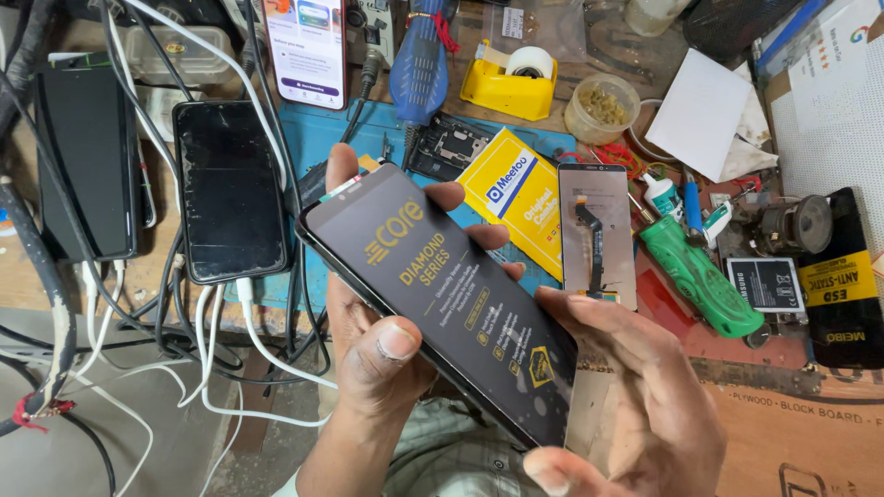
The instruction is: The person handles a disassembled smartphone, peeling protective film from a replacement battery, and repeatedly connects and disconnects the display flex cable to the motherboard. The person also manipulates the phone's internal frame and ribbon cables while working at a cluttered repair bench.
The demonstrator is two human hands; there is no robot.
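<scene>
While both hands close round it, the black screen panel point(451, 313) sits tilted above the person's lap, just in front of the cluttered worktop point(755, 354). The left hand point(382, 345) cups it from beneath, thumb pressed over the near long edge and fingertips curling up past the far edge. The right hand point(635, 405) grips the lower corner, fingers wrapped over one side and the thumb tucked under the end.

It looks thin, flat and rigid, most likely glass under a glossy printed film, so I would judge it light but brittle, apt to crack if flexed or knocked at a corner. That smooth face would slip under a loose grip and take smears easily; the edges, where the hands already are, seem the safest hold.

Beyond it lies a bare display part point(597, 230) with a dull grey back and a dark ribbon strip. A green ribbed-handled screwdriver point(700, 276) rests to its right, and a yellow tape dispenser point(509, 83) stands further back. To the left a black phone point(230, 189) with a scuffed, dusty screen lies among white cables point(253, 340).
</scene>
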